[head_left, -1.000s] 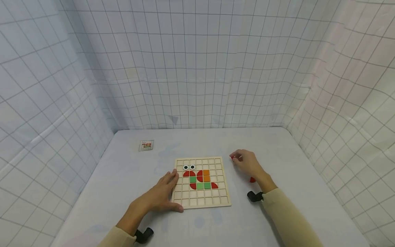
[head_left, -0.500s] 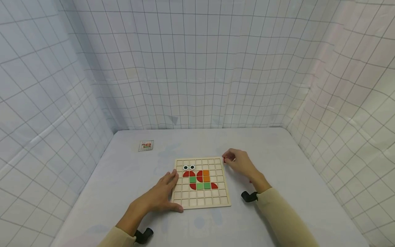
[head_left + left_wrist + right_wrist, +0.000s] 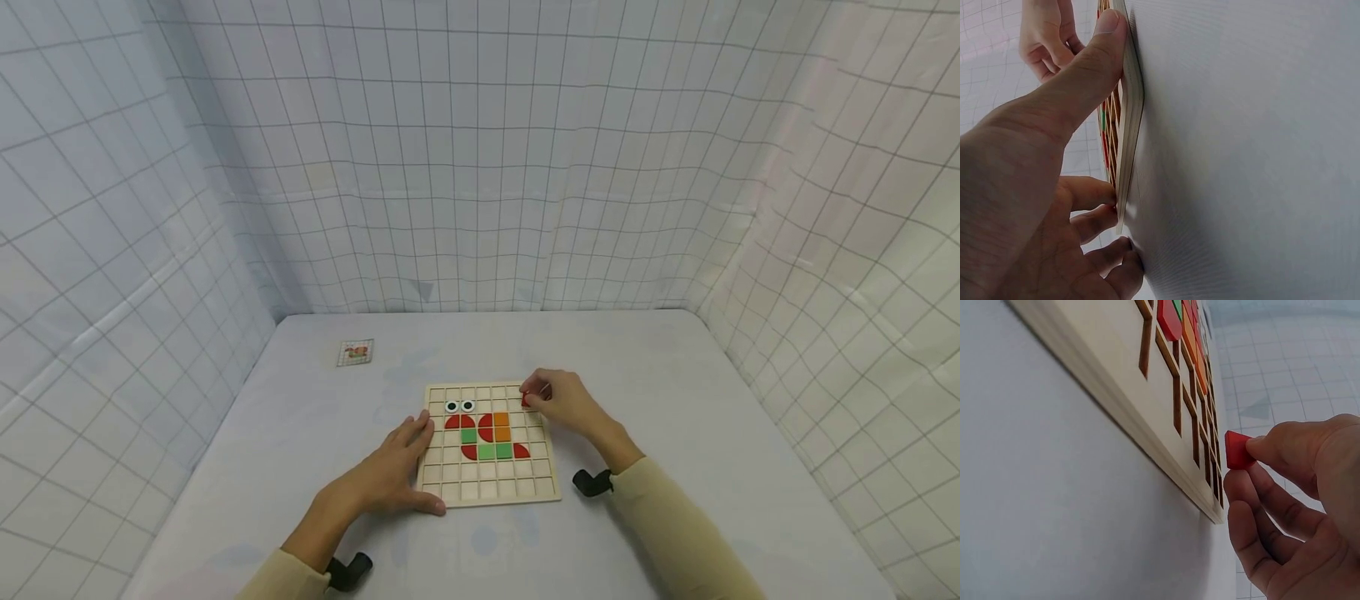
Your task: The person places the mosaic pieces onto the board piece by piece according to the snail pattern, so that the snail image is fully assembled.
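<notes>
A square wooden grid board [image 3: 485,492] lies on the white table, with red, green and orange tiles and two eye tiles in its cells. My left hand [image 3: 393,471] rests at the board's left side, fingers spread along that edge and thumb [image 3: 1100,44] on the near corner. Over the board's far right part, my right hand [image 3: 566,404] pinches a small red tile [image 3: 1237,450] between thumb and fingertips. In the right wrist view the tile is apart from the board's surface; its full outline is partly hidden by the thumb.
A small picture card [image 3: 355,352] with a coloured figure on a grid lies at the far left of the table. White grid-patterned curtains [image 3: 480,167] enclose the back and both sides. Black wrist mounts [image 3: 592,482] stick out beside the sleeves.
My right hand has moved left with the red tile, from beside the board to over its far right cells. A second red tile near the right wrist is now out of sight. My left hand stays put.
</notes>
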